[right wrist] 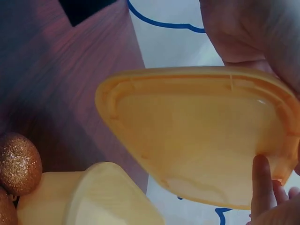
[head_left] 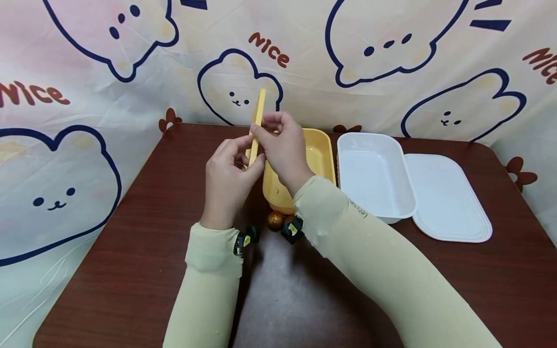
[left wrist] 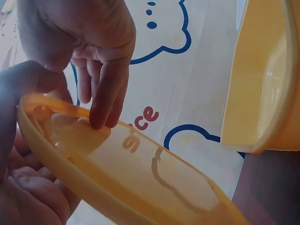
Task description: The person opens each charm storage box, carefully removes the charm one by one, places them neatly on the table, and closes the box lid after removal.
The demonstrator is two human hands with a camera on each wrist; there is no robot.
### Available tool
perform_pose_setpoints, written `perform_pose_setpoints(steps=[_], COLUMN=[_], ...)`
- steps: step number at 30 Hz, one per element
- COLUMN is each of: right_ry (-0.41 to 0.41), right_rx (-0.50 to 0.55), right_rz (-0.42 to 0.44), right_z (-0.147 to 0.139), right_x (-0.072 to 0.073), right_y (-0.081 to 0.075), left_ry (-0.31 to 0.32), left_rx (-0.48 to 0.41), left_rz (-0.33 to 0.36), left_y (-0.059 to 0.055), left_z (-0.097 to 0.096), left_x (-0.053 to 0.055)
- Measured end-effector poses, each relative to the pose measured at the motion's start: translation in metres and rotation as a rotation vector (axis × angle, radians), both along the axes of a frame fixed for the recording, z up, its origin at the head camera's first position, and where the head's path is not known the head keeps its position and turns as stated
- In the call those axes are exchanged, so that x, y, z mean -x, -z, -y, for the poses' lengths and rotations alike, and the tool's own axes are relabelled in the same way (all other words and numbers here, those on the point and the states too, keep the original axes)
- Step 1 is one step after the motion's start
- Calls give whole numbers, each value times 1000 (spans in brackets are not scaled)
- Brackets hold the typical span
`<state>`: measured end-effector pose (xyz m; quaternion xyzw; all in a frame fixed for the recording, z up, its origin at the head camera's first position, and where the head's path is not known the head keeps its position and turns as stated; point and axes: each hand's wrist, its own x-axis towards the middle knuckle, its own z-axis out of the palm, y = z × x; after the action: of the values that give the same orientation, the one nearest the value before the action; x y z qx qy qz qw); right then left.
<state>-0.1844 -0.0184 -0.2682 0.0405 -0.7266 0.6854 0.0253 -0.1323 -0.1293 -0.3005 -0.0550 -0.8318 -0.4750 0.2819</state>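
Note:
A yellow plastic lid (head_left: 257, 116) stands nearly edge-on to the head camera, raised above the table. My left hand (head_left: 230, 174) grips its lower part, thumb on the near side. With its fingers on the lid's right side, my right hand (head_left: 285, 150) holds it higher up. The right wrist view shows the lid's rimmed inner face (right wrist: 197, 136), a fingertip against it. Just behind and below the hands sits an open yellow box (head_left: 319, 150), partly covered by the right hand. A glittery copper ball (head_left: 275, 220) lies at the box's near end, a second one beside it.
Right of the yellow box stands an open white box (head_left: 374, 179), with a white lid (head_left: 452, 198) flat on the table next to it. The dark wooden table (head_left: 143, 227) ends at a printed cloth (head_left: 304, 96) hanging behind.

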Motion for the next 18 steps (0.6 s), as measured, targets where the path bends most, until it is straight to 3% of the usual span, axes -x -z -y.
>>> perform_pose_setpoints(steps=[6, 11, 14, 18], right_ry=[39, 60, 57, 76], right_rx=[31, 69, 86, 96], right_rz=[-6, -10, -9, -8], right_z=[-6, -17, -25, -34], right_x=[3, 3, 2, -1], right_y=[4, 9, 12, 15], left_ry=[75, 174, 179, 133], left_rx=[85, 96, 78, 51], left_rz=[-18, 31, 76, 137], left_y=[2, 3, 3, 5], left_z=[-1, 3, 9, 20], left_x=[-1, 0, 1, 3])
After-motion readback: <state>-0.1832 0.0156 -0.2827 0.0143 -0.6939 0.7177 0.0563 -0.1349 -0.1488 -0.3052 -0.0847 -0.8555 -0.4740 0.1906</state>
